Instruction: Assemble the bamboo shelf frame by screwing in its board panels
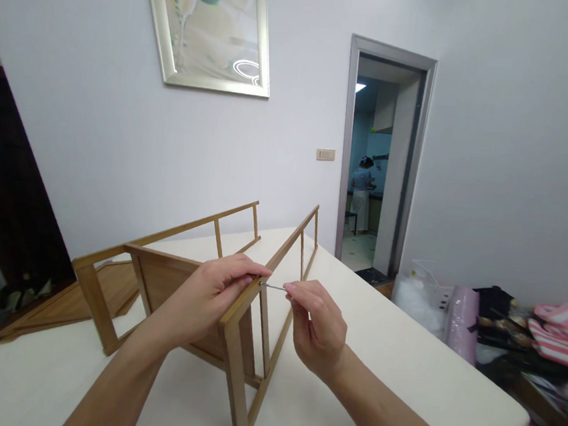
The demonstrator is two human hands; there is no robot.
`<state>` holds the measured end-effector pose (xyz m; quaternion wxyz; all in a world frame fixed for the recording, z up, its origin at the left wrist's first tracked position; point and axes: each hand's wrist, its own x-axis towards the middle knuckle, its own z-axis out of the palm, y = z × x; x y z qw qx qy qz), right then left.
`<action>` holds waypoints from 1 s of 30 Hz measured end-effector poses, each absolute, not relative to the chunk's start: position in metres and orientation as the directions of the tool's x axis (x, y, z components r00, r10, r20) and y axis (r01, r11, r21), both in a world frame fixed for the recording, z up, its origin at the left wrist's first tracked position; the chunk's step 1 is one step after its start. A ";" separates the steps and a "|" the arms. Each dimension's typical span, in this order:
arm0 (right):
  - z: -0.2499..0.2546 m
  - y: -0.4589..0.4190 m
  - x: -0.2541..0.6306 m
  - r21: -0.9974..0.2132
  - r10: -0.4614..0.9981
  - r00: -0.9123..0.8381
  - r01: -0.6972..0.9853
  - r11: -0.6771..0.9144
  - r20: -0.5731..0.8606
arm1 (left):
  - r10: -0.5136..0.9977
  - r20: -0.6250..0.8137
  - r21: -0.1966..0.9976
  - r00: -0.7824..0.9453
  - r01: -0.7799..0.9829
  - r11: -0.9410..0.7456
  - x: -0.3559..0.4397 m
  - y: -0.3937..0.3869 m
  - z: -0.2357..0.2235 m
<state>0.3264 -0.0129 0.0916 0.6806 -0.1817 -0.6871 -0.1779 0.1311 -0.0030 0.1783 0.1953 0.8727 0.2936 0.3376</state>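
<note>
A wooden frame (234,312), looking like a part-built rack or shelf, lies on its side on the white table (373,376). It has two ladder-like side pieces joined by a wooden panel (168,272). My left hand (221,284) grips the top rail of the nearer side piece, fingertips close to a joint. In my right hand (316,320), a thin metal hex key (275,286) is pinched between thumb and fingers. Its far tip meets the rail beside my left fingertips. The key's other end is hidden in my fingers.
Behind the frame, at the left, lies a flat wooden panel (100,296). Right of the table are a pink roll (461,324), clear plastic wrap (419,300) and striped cloth (564,334). A person (361,190) stands beyond the doorway (345,145).
</note>
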 end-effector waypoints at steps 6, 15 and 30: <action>0.091 -0.010 0.327 0.011 -0.002 -0.018 0.505 0.863 1.000 | 0.637 0.483 0.528 0.602 0.380 -0.759 0.131 -0.002 0.177; 0.095 -0.010 0.334 0.078 -0.028 -0.093 0.594 0.801 0.995 | 0.641 0.483 0.519 0.596 0.395 -0.758 0.131 -0.003 0.178; 0.091 -0.008 0.328 -0.004 0.003 0.002 0.576 0.817 1.000 | 0.640 0.484 0.510 0.597 0.403 -0.760 0.130 -0.002 0.176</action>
